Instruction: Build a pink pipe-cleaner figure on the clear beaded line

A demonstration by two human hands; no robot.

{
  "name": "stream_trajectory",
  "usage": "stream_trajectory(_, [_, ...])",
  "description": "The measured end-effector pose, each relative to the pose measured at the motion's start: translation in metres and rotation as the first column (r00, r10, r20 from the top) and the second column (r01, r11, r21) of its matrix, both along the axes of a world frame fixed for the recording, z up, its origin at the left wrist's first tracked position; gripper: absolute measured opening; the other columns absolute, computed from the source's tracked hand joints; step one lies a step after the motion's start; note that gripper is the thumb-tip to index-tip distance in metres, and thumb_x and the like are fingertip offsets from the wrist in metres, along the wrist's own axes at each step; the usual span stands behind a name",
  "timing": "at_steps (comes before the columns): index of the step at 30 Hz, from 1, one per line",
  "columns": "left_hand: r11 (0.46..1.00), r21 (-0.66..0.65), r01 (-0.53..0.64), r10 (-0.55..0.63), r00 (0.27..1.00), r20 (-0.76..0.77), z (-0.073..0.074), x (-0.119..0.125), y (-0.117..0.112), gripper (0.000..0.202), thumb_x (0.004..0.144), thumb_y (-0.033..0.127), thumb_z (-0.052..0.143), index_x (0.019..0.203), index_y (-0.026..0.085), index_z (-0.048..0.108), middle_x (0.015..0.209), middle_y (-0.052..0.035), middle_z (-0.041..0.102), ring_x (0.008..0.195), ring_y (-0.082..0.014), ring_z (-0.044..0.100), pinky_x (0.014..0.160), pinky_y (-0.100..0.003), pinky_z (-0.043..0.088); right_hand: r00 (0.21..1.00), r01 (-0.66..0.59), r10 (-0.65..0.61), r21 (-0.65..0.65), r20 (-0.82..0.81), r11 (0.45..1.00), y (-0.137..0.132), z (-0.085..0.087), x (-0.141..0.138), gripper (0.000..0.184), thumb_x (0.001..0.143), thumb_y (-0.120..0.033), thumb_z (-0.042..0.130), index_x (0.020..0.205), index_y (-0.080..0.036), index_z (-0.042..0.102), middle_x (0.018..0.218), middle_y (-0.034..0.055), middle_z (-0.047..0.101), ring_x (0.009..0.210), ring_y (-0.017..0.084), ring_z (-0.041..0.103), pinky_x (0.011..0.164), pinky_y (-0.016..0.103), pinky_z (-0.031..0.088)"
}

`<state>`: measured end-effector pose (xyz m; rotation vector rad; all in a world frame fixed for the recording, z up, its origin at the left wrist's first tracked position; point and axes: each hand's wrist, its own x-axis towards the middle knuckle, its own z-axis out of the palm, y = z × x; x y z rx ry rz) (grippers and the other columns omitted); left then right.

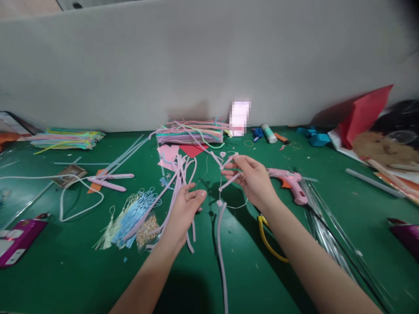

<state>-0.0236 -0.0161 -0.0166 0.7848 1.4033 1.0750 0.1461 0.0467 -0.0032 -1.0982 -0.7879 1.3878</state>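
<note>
My right hand [253, 179] is raised over the green table [65, 270], its fingers pinched on a pale pink pipe-cleaner piece [225, 168] with small loops and twisted branches; a long pink stem [221, 244] hangs down from it toward me. My left hand [186, 205] hovers just left of that piece, palm up, fingers spread and holding nothing. It is close to a loose bunch of lilac pipe cleaners [178, 179] lying on the table.
A stack of pastel pipe cleaners [191, 131] lies at the back, another stack [65, 138] far left. A pink glue gun [291, 181] and yellow-handled pliers [268, 242] lie right of my hand, silver wires [324, 222] beyond. Blue tassels [135, 213] lie left; red paper [363, 113] stands right.
</note>
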Motion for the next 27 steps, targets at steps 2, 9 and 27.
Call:
stream_trajectory(2, [0.996,-0.046,0.078,-0.074,0.994,0.085,0.003,0.004,0.001,0.045,0.079,0.034,0.069,0.116,0.015,0.05,0.1,-0.012,0.069,0.084,-0.0175,0.067,0.067,-0.026,0.051,0.997,0.067,-0.066,0.003,-0.049,0.998,0.002,-0.002,0.0,0.028,0.07,-0.042,0.076,0.078,-0.019,0.063,0.068,-0.0022,0.067,0.058,0.011,0.068,0.053,0.018,0.053])
stream_trajectory(9, [0.975,-0.005,0.224,-0.222,0.967,0.129,-0.009,0.005,0.018,0.024,0.075,0.033,0.072,0.083,0.013,0.063,0.072,-0.0029,0.065,0.059,-0.0105,0.063,0.054,-0.02,0.048,0.991,0.12,-0.117,0.038,-0.06,0.992,0.002,-0.016,-0.007,0.031,0.071,-0.046,0.074,0.081,-0.02,0.061,0.07,-0.0033,0.065,0.065,0.01,0.066,0.059,0.019,0.052])
stream_trajectory(27, [0.996,0.054,0.071,-0.077,0.991,0.108,-0.009,0.003,0.007,0.026,0.079,0.04,0.067,0.088,0.016,0.062,0.075,0.0013,0.063,0.055,-0.0087,0.06,0.053,-0.02,0.046,0.983,-0.185,0.184,-0.055,-0.017,0.981,-0.017,-0.038,-0.017,0.034,0.074,-0.049,0.071,0.086,-0.017,0.072,0.089,0.0056,0.071,0.074,0.013,0.065,0.063,0.021,0.05])
